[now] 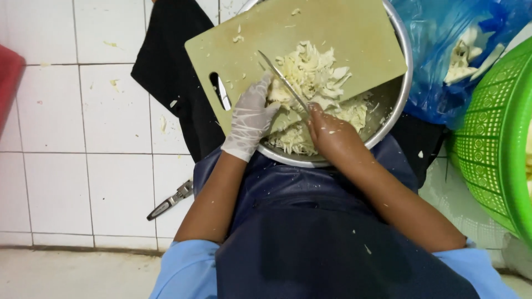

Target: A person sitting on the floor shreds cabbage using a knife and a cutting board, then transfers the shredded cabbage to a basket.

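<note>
Nearest the lens: dark blue apron (332, 238) over light blue sleeves (188, 271), both forearms reaching forward from it. Left hand (252, 119) in a thin white disposable glove, fingers pressed together and curved down onto the pile of pale shredded cabbage (316, 72), fingertips touching the shreds at the lower edge of the heap. Right hand (327, 133) bare, flecked with cabbage bits, fingers closed around the handle of a slim steel knife (282, 80); blade angled up and to the left across the near side of the pile, tip just beside the gloved fingers. Cabbage heaped on a pale green plastic cutting board (354, 33) with a handle slot, laid tilted over a round steel basin (399, 99); more shreds lying inside the basin beneath the board's lower edge. Black cloth (172, 72) under the board's left corner, on white tiled floor (66, 133). Blue plastic bag (438, 72) with cabbage scraps just right of the basin, bright green plastic basket (493, 138) beside it. Second knife, dark-handled (169, 202), lying on tiles well apart, near the left elbow.
</note>
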